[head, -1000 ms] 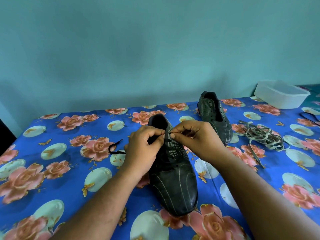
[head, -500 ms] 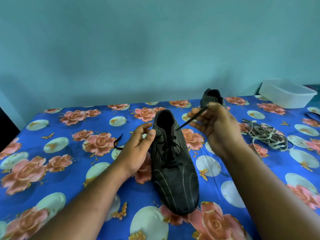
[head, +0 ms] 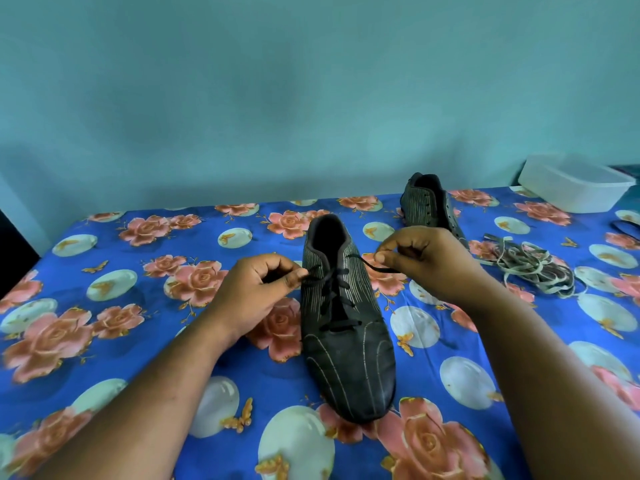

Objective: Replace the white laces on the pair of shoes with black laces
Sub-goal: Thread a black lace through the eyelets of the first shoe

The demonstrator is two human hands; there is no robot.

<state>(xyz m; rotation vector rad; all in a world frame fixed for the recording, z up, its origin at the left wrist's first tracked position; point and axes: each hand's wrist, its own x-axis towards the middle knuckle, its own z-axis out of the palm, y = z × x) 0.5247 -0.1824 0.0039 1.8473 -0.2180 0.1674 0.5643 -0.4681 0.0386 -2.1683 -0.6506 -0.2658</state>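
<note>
Black lace pinched at both ends over the near shoe

The black lace [head: 334,289] crisscrosses the near shoe [head: 343,327] on the floral tabletop [head: 104,341]. The left hand [head: 256,292] has its grip pinched on one end; the right hand [head: 426,261] pinches the other, drawn sideways. White laces [head: 533,268] lie heaped at right.

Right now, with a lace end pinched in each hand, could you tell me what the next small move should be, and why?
Probably cross the two ends and tie them. The black lace already runs up the near shoe to its top eyelets, and the left hand and right hand each pinch a free end.
</note>
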